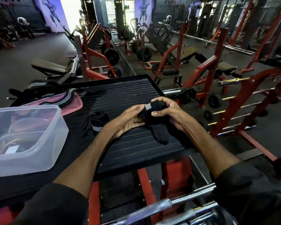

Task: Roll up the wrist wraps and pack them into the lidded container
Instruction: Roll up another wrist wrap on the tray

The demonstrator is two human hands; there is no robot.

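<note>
Wrist wrap (154, 117), black with a grey band, sits mid-frame just above the ribbed black worktop (136, 88), held in both hands. Right hand (170, 113): fingers curled closed around the rolled part, thumb pressing its front. Left hand (128, 119): fingers partly extended under the roll, thumb against the grey band. Loose tail hangs toward 6 o'clock and touches the worktop. Second wrap (98, 120), already rolled, lies on the worktop at 9 o'clock of the hands. Clear container (44, 143) farther out at 9 o'clock, open, contents blurred. Pink lid (71, 104) at 10 o'clock, grey-striped straps (62, 99) draped over it.
</note>
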